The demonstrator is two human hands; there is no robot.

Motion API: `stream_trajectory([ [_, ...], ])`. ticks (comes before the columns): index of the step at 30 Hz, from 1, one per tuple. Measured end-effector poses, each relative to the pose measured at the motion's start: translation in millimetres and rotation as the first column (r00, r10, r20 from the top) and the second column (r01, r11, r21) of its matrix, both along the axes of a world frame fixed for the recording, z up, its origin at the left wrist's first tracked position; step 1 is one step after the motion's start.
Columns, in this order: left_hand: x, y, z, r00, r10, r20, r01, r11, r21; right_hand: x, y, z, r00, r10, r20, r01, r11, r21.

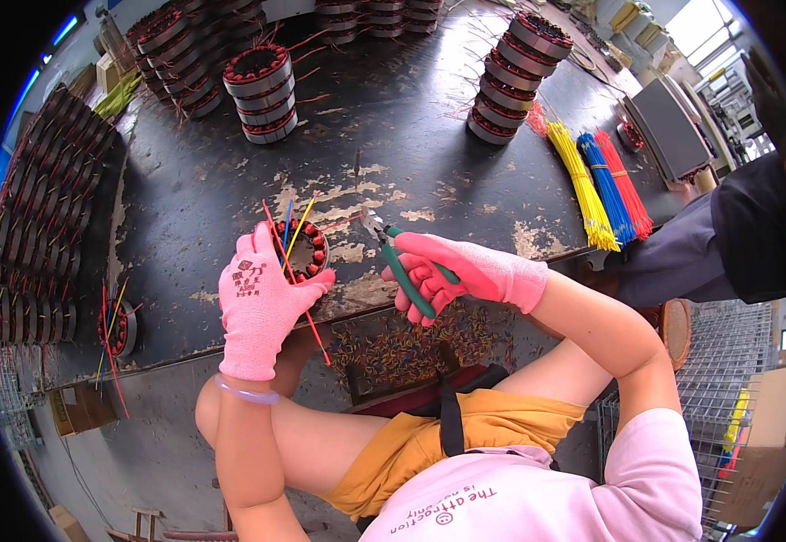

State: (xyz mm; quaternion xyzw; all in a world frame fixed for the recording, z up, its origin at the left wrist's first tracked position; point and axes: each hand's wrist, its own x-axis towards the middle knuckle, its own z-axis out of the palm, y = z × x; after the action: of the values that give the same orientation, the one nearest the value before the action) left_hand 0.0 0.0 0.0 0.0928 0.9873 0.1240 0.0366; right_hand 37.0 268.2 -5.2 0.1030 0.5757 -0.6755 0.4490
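Pink knit covers my left hand (262, 298), back upward; its fingers (256, 242) lie close together at the left side of a red-wound stator (319, 242), and the thumb spreads out to the right by the near rim. Their undersides are hidden, so I cannot tell whether they pinch anything. The stator is on the counter (384, 117), near the front edge ahead of me. Beside those fingers, 3 coloured wires slant across it: a long red wire (318, 339), a blue wire (287, 221) and a yellow wire (303, 221).

My right hand (465, 266), gloved in the same pink, has its fingers curled around the green handles of diagonal cutters (400, 271). The metal nose points up and left, close to the end of a thin red lead (343, 219).

On my left wrist is a pale purple bangle (247, 395). Wire clippings (474, 348) litter the space under the counter's front edge. Further left, another wired stator (131, 330) sits near a tall bank of stators (45, 226). Beyond my fingers rise 2 nearer stator stacks, a left stack (262, 95) and a right stack (506, 86). Bundled to the right are yellow wires (583, 185), blue wires (605, 185) and red wires (623, 181), near another person's trousered leg (682, 244).
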Motion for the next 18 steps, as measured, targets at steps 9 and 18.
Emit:
stream_trajectory([
  [9, -1, 1, -6, 0.998, -0.024, -0.058, 0.026, 0.999, 0.036, 2, -2, -1, 0.994, -0.041, -0.097, 0.049, 0.995, 0.091],
  [18, 0, 5, -5, 0.998, -0.036, -0.045, 0.039, 0.998, 0.048, 2, 12, -3, 0.977, -0.102, -0.189, 0.130, 0.981, 0.142],
])
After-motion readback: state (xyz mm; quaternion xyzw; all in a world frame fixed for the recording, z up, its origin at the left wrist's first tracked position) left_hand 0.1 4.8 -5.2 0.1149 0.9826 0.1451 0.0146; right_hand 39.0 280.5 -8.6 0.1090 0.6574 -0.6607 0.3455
